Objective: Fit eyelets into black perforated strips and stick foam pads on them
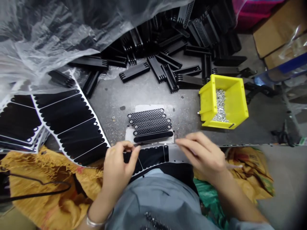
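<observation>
At the table's front edge, my left hand (120, 163) is closed, thumb and forefinger curled at the left end of a sheet of black stickers (153, 157). My right hand (203, 153) is pinched to the right of that sheet; a thin pale stick (233, 166) pokes out behind it. Just beyond both hands, several black plastic strips with lattice faces (152, 123) lie side by side on a white pad (150, 108). The nearest black strip (153, 136) shows a smooth dark top. What the right fingertips touch is too small to tell.
A yellow bin (224, 102) of small metal pieces (220, 107) stands at right. Black plastic parts (155, 68) are heaped behind, partly under clear plastic sheeting (59, 35). More sticker sheets (69, 118) lie at left. Scissors (284, 132) rest at the right edge; yellow sacks (251, 172) hang below.
</observation>
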Demonstrator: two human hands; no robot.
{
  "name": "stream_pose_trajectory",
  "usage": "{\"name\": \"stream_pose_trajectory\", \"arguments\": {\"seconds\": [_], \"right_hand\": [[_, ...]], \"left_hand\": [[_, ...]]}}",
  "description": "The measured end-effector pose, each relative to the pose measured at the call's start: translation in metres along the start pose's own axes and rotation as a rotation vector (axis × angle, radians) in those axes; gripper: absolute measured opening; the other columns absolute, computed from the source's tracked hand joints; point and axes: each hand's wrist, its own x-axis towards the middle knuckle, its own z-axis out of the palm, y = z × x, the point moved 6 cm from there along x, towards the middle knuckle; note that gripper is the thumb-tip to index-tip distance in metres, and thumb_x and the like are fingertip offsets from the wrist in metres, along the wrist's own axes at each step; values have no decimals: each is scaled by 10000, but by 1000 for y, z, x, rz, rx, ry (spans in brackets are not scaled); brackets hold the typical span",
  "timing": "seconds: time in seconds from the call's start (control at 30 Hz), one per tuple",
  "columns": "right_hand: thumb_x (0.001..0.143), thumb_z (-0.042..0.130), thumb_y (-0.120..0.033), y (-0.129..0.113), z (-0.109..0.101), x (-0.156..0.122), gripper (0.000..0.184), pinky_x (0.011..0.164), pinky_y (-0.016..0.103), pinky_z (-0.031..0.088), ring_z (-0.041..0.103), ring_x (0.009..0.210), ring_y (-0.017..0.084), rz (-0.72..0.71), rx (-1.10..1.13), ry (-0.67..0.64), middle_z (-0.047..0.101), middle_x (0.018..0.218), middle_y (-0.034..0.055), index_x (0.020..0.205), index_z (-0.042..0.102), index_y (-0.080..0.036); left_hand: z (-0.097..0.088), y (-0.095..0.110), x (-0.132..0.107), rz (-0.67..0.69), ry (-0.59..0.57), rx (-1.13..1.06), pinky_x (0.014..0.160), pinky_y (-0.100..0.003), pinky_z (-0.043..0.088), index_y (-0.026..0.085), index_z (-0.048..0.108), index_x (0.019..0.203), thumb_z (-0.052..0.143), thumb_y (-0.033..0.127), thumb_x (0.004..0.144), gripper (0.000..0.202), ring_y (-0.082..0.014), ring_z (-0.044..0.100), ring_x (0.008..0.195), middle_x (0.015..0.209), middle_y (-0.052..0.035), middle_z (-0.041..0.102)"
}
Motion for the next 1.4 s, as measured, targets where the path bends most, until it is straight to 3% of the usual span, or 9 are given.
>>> {"name": "stream_pose_trajectory", "arguments": {"seconds": [0.1,0.33,0.47,0.53,0.63,0.73,0.9,1.03,1.4], "right_hand": [[1016,586,-124,-7,20,-21,201,777,324,618,691,878,189,-15,67,-109,701,1009,93,1187,686,-160],[1013,631,-192,-8,47,-31,319,797,349,619,682,940,200,-130,165,-14,700,1057,111,1330,651,-168],[938,751,-215,-9,26,-42,240,843,378,614,688,979,209,-149,412,-22,668,1028,68,1175,714,-229],[934,759,-363,1,12,-43,169,837,403,629,709,969,220,-16,672,-4,621,1058,57,1038,698,-246],[968,698,-448,17,3,-30,221,628,318,626,682,751,142,278,974,64,548,1083,31,1101,624,-288],[986,669,-239,11,13,6,248,651,280,599,638,788,131,269,647,2,572,1092,39,1224,656,-310],[1040,560,-160,-23,57,63,331,860,376,566,658,976,203,-193,154,-147,709,1138,93,1354,652,-213],[1033,602,-208,-26,72,76,151,801,369,542,628,906,205,-297,153,-201,755,1069,87,1083,743,-184],[1021,620,-212,-25,72,73,162,808,383,564,622,921,209,-247,172,-223,731,1122,107,1118,748,-186]], "left_hand": [[21,25,-12,138,-106,13,885,-378,401,226,627,1083,635,326,1005,127,-231,652,916,977,-32,733],[48,43,-8,262,-293,-196,874,-385,323,234,676,1033,496,177,1061,191,-186,606,859,921,6,726],[36,37,-9,281,-175,-211,846,-379,321,224,661,997,497,144,1053,190,-175,598,810,877,6,709],[30,33,-12,298,-44,-121,840,-382,321,215,658,1002,516,126,1038,171,-179,599,785,859,-2,713],[29,28,-16,338,21,-33,868,-381,329,229,675,1091,589,152,1019,135,-182,636,809,893,-3,741],[20,20,-7,292,48,-37,938,-390,346,236,683,1105,661,234,995,112,-204,680,921,977,-19,762],[-8,-16,29,-8,93,-41,966,-397,361,267,721,1001,640,264,999,81,-202,685,907,944,13,781],[-3,-30,42,-95,-58,-174,996,-411,359,303,762,984,623,297,997,139,-204,695,916,932,39,801],[9,-36,47,-170,-109,-300,988,-418,370,293,742,840,679,360,948,142,-195,664,824,819,53,763]]}}
